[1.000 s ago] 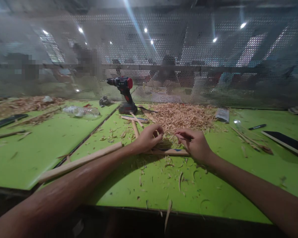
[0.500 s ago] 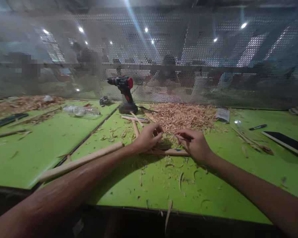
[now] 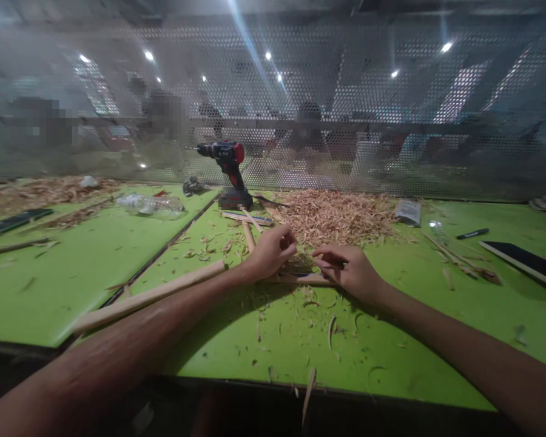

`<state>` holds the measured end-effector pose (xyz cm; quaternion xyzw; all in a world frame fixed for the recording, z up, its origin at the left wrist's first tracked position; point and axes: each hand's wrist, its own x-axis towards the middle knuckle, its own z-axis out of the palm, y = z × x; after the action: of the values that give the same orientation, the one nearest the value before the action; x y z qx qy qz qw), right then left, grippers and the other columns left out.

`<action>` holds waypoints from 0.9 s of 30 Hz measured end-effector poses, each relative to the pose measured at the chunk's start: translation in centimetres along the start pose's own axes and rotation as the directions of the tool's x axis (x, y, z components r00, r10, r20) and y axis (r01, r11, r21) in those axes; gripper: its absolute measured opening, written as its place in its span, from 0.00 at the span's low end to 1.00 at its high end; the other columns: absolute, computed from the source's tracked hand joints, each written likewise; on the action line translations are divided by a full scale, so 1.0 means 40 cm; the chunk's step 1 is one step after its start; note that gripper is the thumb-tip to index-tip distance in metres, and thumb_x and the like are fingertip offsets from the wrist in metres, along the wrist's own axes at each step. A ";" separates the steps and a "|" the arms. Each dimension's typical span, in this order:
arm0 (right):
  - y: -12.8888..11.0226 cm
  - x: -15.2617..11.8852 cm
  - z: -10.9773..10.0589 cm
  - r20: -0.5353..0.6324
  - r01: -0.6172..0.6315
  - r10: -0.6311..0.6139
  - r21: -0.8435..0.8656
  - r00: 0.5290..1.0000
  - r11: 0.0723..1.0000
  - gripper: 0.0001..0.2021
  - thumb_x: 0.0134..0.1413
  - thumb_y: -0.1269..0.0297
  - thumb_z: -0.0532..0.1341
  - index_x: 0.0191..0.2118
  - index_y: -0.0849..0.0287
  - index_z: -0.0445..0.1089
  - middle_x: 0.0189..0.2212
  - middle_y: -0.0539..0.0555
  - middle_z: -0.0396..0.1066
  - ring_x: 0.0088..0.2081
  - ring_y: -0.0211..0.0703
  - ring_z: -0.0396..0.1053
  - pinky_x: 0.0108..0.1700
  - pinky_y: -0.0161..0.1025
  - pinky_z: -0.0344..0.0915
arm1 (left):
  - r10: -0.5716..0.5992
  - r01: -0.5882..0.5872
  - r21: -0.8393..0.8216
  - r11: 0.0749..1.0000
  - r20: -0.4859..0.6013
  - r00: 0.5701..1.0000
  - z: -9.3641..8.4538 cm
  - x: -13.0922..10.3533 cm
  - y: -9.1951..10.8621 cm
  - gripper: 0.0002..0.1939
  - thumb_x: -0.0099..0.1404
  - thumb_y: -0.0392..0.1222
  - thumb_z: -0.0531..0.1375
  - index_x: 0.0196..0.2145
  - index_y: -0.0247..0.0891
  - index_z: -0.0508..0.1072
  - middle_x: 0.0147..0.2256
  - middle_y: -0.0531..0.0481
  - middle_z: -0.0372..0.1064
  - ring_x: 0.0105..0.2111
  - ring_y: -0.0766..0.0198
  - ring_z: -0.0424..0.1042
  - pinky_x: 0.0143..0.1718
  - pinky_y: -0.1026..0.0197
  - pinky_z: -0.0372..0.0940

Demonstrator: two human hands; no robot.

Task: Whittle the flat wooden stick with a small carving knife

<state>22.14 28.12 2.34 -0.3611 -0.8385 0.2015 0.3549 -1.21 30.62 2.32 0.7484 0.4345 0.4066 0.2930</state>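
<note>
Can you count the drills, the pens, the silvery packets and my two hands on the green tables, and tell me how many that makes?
Drill: 1
Pen: 1
Silvery packet: 1
Hands, left hand and right hand: 2
Total: 5

1. Passable over the left part of the tabletop (image 3: 82,267), between plastic bottle (image 3: 150,205) and long wooden strip (image 3: 155,294).
2. Blocked near the far edge by upright drill (image 3: 230,173) and, right of it, heaped shavings (image 3: 341,215).
3. Crossed from the near edge by left forearm (image 3: 150,328) and right forearm (image 3: 455,334).
4. Passable between right forearm and dark-faced board at the right edge (image 3: 528,261).
</note>
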 end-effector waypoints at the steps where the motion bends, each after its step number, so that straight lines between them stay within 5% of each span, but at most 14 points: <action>1: 0.000 -0.001 0.000 0.013 -0.016 0.016 0.020 1.000 1.000 0.15 0.66 0.58 0.63 0.48 0.62 0.82 0.27 0.55 0.77 0.25 0.42 0.70 0.29 0.39 0.68 | -0.001 0.001 0.003 1.000 -0.001 1.000 0.000 0.000 0.001 0.06 0.65 0.34 0.59 0.31 0.40 0.65 0.21 0.57 0.64 0.22 0.67 0.68 0.25 0.66 0.57; 27: 0.006 0.012 -0.020 -0.106 -0.074 0.078 0.040 0.991 0.996 0.12 0.61 0.60 0.64 0.43 0.61 0.82 0.33 0.60 0.82 0.31 0.48 0.76 0.34 0.42 0.72 | 0.126 -0.126 0.020 0.992 0.000 0.992 0.001 -0.001 0.000 0.04 0.64 0.34 0.60 0.32 0.38 0.68 0.24 0.56 0.66 0.25 0.69 0.65 0.27 0.66 0.57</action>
<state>22.59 28.70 2.96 -0.3966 -0.8000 0.2104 0.3981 -1.19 30.58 2.27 0.7770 0.3906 0.4204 0.2589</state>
